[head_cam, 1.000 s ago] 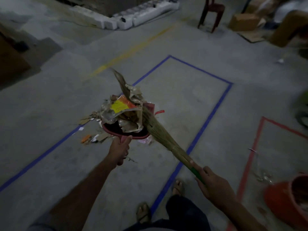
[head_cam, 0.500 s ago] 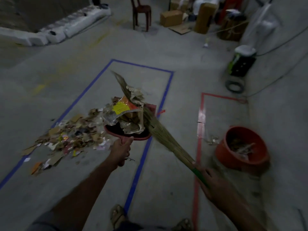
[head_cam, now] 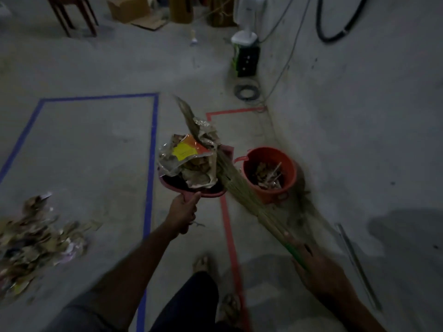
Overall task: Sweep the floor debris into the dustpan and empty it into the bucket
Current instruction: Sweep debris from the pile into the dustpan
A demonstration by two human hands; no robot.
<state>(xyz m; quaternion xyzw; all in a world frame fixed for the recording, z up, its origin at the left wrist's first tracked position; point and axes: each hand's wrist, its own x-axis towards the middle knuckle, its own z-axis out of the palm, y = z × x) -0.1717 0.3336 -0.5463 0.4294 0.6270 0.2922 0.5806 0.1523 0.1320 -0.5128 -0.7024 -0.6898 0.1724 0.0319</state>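
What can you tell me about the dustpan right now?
The dustpan is a dark red plastic scoop, held off the floor by its short handle in the left hand. It is heaped with crumpled wrappers and paper scraps. The broom lies across the load on its right side. It sits just left of the orange bucket, not yet tipped.

I'm standing in what looks like a warehouse or workshop, though the light is dim: bare concrete floor [head_cam: 100, 68] marked with blue tape [head_cam: 151, 164] and red tape [head_cam: 227, 224] rectangles, cardboard boxes [head_cam: 129, 8] stacked by the far wall, and cables [head_cam: 335, 32] hanging down the concrete wall.
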